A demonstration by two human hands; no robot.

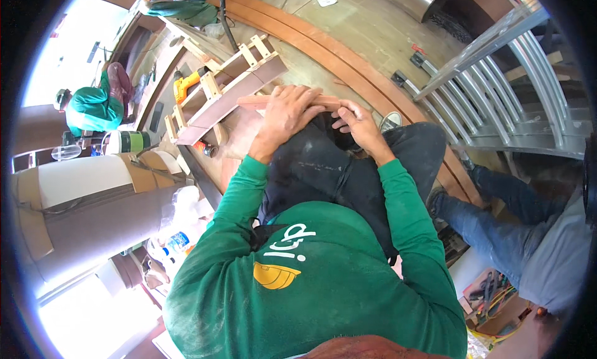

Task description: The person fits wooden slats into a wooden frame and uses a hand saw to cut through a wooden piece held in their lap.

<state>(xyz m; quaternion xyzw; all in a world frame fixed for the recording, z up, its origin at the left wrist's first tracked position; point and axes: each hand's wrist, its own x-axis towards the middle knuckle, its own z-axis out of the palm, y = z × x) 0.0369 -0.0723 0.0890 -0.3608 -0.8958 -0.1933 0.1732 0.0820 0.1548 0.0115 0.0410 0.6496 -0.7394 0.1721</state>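
A short reddish-brown strip of wood lies crosswise above my bent, dark-trousered legs. My left hand is closed over its middle, fingers over the top and the left end sticking out. At the strip's right end, my right hand has its fingers curled and its thumb against the wood. Whatever is beneath the left palm stays hidden. Just beyond my left hand stands a long wooden frame with small pale blocks fixed along it. A yellow cordless drill rests at the frame's far side.
An aluminium ladder lies at the right, with another person's legs below it. A person in green crouches at the far left. Large wrapped rolls and a water bottle are on my left. A curved wooden edging crosses the floor ahead.
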